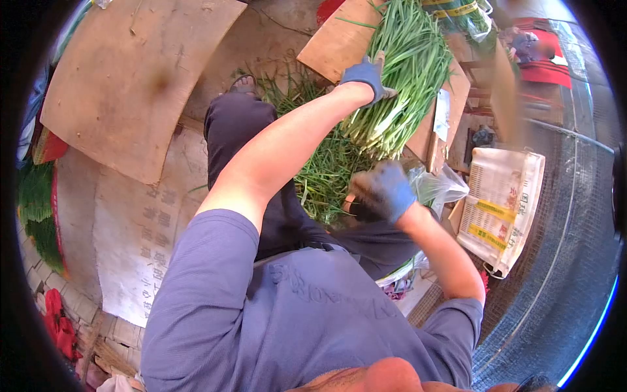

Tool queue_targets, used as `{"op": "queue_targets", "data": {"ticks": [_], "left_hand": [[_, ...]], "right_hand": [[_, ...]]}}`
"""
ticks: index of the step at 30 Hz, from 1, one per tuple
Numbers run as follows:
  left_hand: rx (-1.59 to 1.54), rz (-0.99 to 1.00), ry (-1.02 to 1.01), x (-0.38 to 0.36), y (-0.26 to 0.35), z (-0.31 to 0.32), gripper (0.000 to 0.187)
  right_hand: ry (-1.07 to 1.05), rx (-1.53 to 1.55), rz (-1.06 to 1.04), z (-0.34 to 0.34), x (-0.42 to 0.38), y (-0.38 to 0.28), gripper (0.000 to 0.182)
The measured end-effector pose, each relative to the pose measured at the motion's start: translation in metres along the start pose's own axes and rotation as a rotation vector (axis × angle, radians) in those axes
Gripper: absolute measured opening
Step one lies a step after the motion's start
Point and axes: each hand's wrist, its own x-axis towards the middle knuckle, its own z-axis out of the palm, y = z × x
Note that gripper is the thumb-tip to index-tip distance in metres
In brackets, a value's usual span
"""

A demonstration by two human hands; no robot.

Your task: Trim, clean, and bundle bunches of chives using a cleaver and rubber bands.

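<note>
A large heap of long green garlic chives [408,72], pale stem ends toward me, lies on a tilted wooden board [339,42]. My left hand [367,77], in a blue glove, rests on the left side of the heap with thumb and fingers spread apart. Just below the stem ends is my right hand [385,189], also blue-gloved. Its fingers look bent but are smeared by motion, so I cannot make out whether they hold anything. Loose chive leaves and trimmings [326,170] cover the floor between my legs.
A large plywood sheet [137,78] stands at left. At right are a white crate [501,209] with yellow tape and a clear plastic bag [441,186]. Tape-bound bundled greens [460,13] sit at the top. More greens [40,219] lie far left. Dark netting [555,261] lines the right.
</note>
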Motion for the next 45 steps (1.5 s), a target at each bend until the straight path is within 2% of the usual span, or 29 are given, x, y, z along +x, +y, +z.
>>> {"op": "queue_targets", "data": {"ticks": [3,4,7,8,9,11,12,15,19,24,28,31,34,37,42,45], "left_hand": [[-0.029,-0.009,-0.016,-0.002,0.000,-0.003,0.109],[-0.050,-0.006,-0.032,0.000,-0.003,-0.002,0.111],[-0.086,-0.020,-0.030,0.010,-0.008,0.007,0.113],[-0.099,-0.019,-0.061,0.013,-0.010,0.007,0.114],[-0.109,-0.016,-0.057,0.017,-0.013,0.007,0.115],[-0.125,-0.003,-0.049,0.031,-0.022,0.016,0.117],[-0.143,0.018,-0.035,0.041,-0.029,0.024,0.117],[-0.110,-0.013,-0.004,0.006,-0.005,0.006,0.114],[-0.080,0.054,-0.054,0.017,-0.015,0.010,0.110],[-0.078,0.097,-0.088,0.028,-0.027,0.003,0.100],[-0.042,0.095,-0.102,0.035,-0.035,0.007,0.099],[-0.028,0.115,-0.094,0.039,-0.039,0.010,0.099],[-0.025,0.111,-0.065,0.041,-0.040,0.014,0.094],[0.002,0.117,-0.095,0.039,-0.039,0.011,0.098],[-0.034,0.093,-0.113,0.033,-0.031,0.004,0.097],[-0.073,0.087,-0.096,0.027,-0.029,0.001,0.097]], "right_hand": [[-0.211,0.326,0.004,0.029,-0.036,-0.013,0.023],[-0.263,0.375,0.122,0.031,-0.041,-0.019,0.023],[-0.081,-0.078,0.198,0.025,-0.019,-0.021,0.022],[0.048,-0.127,0.185,0.008,-0.007,-0.019,0.020],[0.301,-0.244,0.168,0.004,0.001,-0.015,0.019],[0.505,-0.314,0.094,-0.007,0.025,0.012,0.028],[0.535,-0.387,0.112,-0.001,0.036,0.030,0.027],[0.314,-0.395,0.298,0.007,0.039,0.059,0.025],[0.449,-0.351,0.222,0.022,0.026,0.074,0.024],[0.455,-0.324,0.341,0.025,0.030,0.072,0.026],[0.455,-0.275,0.491,0.028,0.038,0.066,0.032],[0.490,-0.295,0.504,0.026,0.043,0.055,0.035],[0.509,-0.334,0.511,0.034,0.047,0.049,0.033],[0.462,-0.358,0.564,0.039,0.052,0.048,0.026],[0.644,-0.235,0.474,0.042,0.046,0.053,0.014],[0.795,-0.139,0.381,0.036,0.031,0.052,0.014]]}}
